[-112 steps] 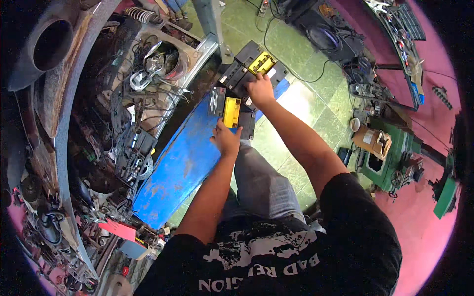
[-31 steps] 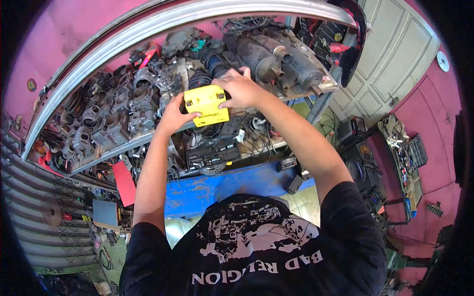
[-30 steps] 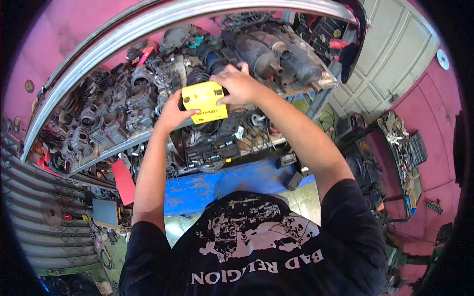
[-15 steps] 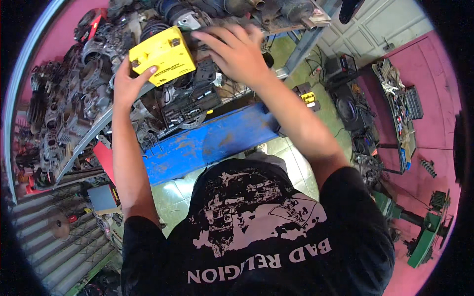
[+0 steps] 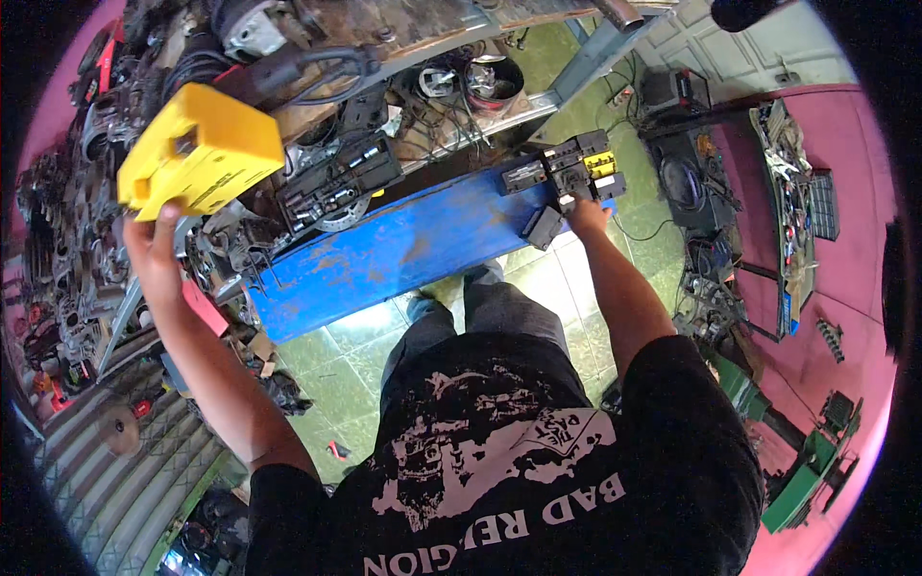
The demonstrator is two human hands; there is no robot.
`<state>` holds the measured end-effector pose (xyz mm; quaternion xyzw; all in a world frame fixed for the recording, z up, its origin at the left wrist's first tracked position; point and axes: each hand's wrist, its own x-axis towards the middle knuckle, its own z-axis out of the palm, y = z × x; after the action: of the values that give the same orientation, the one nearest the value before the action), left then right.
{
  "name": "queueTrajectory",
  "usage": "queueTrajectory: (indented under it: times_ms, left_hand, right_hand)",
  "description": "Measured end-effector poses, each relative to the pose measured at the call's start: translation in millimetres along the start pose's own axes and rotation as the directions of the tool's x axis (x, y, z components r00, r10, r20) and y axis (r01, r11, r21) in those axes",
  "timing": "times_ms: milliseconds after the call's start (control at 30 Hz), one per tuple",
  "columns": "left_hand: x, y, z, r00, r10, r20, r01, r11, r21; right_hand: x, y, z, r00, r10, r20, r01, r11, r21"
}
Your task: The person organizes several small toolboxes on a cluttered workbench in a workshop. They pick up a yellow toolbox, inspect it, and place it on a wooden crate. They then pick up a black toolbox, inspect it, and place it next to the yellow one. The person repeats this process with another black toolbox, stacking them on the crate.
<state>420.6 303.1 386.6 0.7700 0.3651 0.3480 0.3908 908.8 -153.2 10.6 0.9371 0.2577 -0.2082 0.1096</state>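
Note:
A yellow box-shaped battery, its terminals in notches along one edge, is held up at the left over the cluttered workbench. The fingers of my left hand are closed around its lower end, with the thumb on its lettered side. Low at the right, my right hand reaches to a cluster of black batteries at the end of the blue bench. Its fingertips are at the near side of the cluster and partly hidden, so their grip is unclear. One battery in the cluster has a yellow part.
An open black socket-tool case lies beyond the blue bench, near a round container. Greasy engine parts crowd the left. A speaker box stands at the right, with a green machine nearer me.
My right hand has left the yellow battery's side and moved down and right to the black batteries. My left hand has carried the yellow battery left and tilted it. The view has shifted.

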Motion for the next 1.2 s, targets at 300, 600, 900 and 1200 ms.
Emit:
queueTrajectory:
  times_ms: [300,600,900,1200]
  left_hand:
    - [-5,-35,-53,0.994,0.002,-0.113,0.005,0.998,0.061]
    - [-7,-25,-55,0.992,-0.014,-0.127,0.023,0.998,0.064]
    - [-4,-8,-23,0.995,-0.068,-0.075,0.072,0.996,0.050]
    - [14,4,7,1.000,0.012,-0.012,-0.012,1.000,-0.012]
  right_hand:
    - [98,15,43,0.991,0.133,-0.022,-0.131,0.989,0.073]
    - [82,2,59,0.941,-0.115,-0.318,0.068,0.985,-0.156]
    - [60,-3,34,0.991,0.133,-0.002,-0.098,0.736,0.670]
    - [-15,-30,48,0.978,-0.015,0.209,-0.206,-0.264,0.942]
